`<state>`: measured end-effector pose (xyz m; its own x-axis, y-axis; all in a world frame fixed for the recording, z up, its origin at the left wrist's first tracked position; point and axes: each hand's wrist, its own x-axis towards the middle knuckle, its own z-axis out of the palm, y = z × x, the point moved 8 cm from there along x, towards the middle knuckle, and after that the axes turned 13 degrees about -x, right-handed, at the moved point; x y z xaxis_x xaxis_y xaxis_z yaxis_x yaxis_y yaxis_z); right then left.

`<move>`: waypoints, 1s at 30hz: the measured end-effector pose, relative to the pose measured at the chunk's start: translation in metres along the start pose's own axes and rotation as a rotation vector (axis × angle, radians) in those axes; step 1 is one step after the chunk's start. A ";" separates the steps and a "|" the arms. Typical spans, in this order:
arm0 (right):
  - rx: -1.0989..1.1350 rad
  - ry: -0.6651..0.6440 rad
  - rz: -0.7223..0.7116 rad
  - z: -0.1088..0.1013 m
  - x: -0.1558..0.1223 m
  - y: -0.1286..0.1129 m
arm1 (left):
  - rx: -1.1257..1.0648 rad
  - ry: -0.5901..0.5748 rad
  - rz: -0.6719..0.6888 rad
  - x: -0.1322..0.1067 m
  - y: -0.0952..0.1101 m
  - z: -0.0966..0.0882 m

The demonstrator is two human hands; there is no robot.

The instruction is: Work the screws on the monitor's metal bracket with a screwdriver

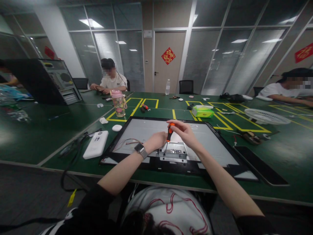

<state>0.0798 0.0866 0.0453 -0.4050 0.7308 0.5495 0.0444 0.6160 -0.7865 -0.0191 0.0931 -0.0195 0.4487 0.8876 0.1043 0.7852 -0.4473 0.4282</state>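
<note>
A flat display panel with a black frame and a grey back lies face down on the green table in front of me. My right hand is closed around the orange and black handle of a screwdriver, which stands nearly upright. Its shaft runs down to a metal bracket near the panel's front edge. Close against the screwdriver's left side is my left hand, its fingers curled; their tips are partly hidden, so what they pinch is unclear. Thin wires lie on the panel to the left.
Left of the panel are a white power bank, a white case, cables and a pink-lidded cup. A black strip-like panel lies right. Beyond are a green pack, a white fan guard and a computer tower. Co-workers sit around the table.
</note>
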 end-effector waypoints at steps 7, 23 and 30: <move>-0.114 0.005 -0.083 0.000 -0.001 -0.010 | 0.009 0.005 0.007 0.000 -0.002 0.002; 0.022 -0.019 -0.027 0.001 -0.001 0.003 | -0.017 -0.017 -0.032 -0.002 0.002 -0.001; 0.132 -0.011 0.020 0.006 -0.002 0.001 | -0.023 -0.011 -0.041 -0.005 0.008 -0.006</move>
<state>0.0754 0.0847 0.0418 -0.4153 0.7389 0.5306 -0.0674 0.5567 -0.8280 -0.0177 0.0863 -0.0111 0.4207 0.9040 0.0765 0.7931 -0.4074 0.4528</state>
